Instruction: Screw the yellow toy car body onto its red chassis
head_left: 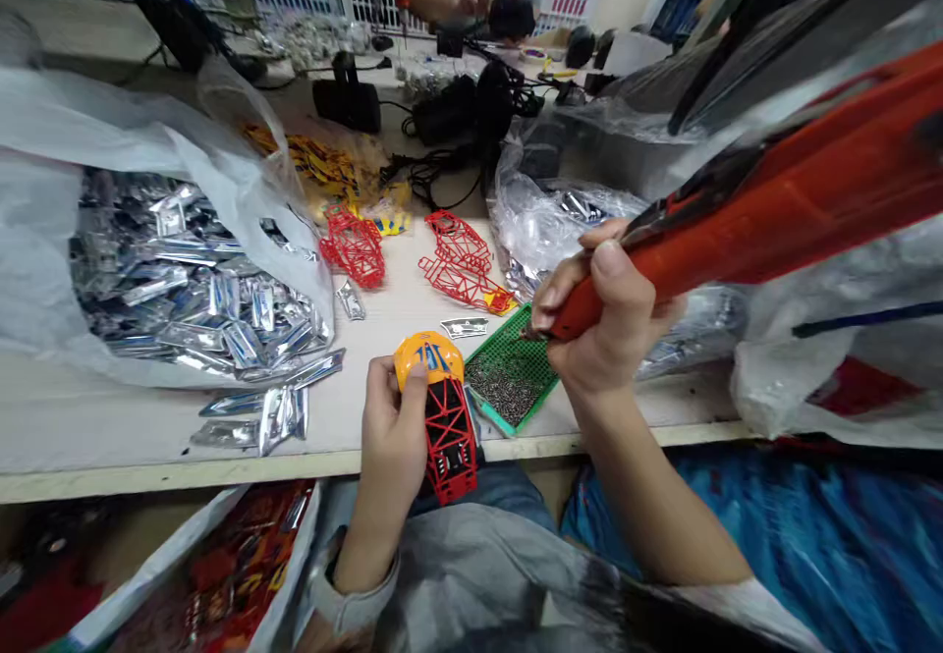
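At the bench's near edge, the left hand (394, 437) grips a red toy car frame (449, 432); beside it, the right hand (604, 314) clamps an orange screwdriver (744, 216).

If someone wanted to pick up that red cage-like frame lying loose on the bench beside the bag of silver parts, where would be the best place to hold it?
Probably across its long sides, coming straight down from above. The red frame lies flat on the workbench, apart from the silver parts bag, so its top is open. Its thin lattice bars look fragile; pinching the two outer rails spreads the grip better than one inner strut.
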Demonstrator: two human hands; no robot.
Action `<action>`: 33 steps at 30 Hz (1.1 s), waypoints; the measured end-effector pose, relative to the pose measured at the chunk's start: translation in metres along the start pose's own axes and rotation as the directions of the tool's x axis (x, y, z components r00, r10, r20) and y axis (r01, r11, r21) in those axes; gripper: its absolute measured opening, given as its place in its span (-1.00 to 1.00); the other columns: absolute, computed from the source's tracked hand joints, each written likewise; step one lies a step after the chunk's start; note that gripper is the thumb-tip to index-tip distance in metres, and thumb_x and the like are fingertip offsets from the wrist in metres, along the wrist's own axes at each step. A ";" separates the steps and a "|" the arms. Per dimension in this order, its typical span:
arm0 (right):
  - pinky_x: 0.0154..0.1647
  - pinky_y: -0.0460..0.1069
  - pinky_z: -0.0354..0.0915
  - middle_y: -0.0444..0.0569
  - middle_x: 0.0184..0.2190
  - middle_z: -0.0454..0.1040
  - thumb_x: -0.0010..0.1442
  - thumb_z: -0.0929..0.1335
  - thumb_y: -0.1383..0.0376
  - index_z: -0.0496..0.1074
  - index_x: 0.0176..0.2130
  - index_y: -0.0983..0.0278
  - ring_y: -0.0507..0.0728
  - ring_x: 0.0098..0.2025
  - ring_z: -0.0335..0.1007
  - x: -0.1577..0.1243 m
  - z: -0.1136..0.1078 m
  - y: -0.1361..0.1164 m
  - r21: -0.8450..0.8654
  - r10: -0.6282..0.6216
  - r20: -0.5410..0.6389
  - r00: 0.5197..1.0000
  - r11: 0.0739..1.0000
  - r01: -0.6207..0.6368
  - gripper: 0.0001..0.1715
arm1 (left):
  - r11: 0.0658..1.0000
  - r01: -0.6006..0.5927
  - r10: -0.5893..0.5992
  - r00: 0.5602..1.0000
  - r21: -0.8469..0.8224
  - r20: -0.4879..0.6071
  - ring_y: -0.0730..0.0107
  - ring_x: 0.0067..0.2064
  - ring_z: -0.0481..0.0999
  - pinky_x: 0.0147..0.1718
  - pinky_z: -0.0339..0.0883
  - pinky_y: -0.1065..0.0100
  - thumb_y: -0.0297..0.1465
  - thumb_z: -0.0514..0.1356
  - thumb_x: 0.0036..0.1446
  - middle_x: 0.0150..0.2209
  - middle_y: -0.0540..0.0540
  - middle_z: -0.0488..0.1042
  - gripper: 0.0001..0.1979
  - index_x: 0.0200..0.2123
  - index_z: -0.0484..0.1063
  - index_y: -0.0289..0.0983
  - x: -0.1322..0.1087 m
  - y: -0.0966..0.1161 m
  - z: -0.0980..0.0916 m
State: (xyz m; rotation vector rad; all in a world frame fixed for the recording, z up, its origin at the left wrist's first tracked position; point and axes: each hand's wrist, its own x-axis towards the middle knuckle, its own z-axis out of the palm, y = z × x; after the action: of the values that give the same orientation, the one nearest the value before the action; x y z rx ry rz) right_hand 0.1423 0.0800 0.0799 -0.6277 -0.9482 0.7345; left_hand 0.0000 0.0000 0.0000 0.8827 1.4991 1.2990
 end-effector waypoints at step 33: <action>-0.79 -0.13 0.19 -0.27 -0.71 0.42 0.11 0.45 0.25 0.48 -0.34 0.24 -0.01 -0.78 0.24 -0.015 -0.057 -0.007 -0.212 -0.065 -0.082 0.995 0.976 0.046 -0.89 | 1.000 -0.004 0.004 1.000 -0.027 0.002 0.43 -0.44 0.32 -0.46 0.24 0.41 0.00 0.23 0.23 -0.45 0.10 0.34 -0.63 -0.28 0.31 -0.17 0.001 0.003 0.000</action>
State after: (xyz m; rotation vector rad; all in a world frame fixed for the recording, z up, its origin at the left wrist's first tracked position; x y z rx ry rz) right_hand 0.1888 0.0553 0.0525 -0.8093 -0.9650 0.5556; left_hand -0.0003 0.0014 0.0031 0.8691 1.4757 1.3184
